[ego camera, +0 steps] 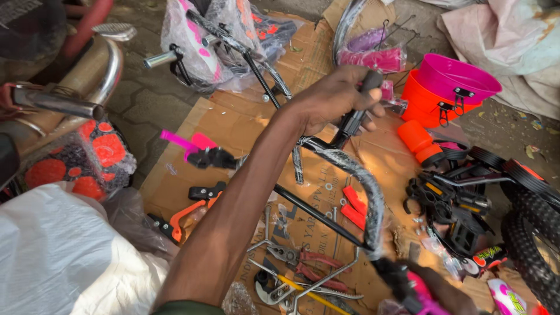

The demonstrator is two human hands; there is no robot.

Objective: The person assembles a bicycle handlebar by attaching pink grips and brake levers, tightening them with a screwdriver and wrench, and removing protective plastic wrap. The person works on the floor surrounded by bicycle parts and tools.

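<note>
My left hand (338,99) is wrapped tight round the black rubber grip (364,93) of a curved black plastic-wrapped handlebar (356,175), steadying it. My right hand (449,294) grasps its far end by the pink grip (423,294), low and near me. Pliers (303,262) lie on the flattened cardboard (233,125) beneath.

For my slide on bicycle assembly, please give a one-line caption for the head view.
Left hand and right hand grip a wrapped black handlebar above cardboard strewn with parts.

A pink basket (461,74) nests in an orange one (421,100) on flattened cardboard (233,125). Pliers (312,263), black pedals (461,224), an orange brake lever (185,214) lie scattered; possibly a tyre (534,245) at right.
</note>
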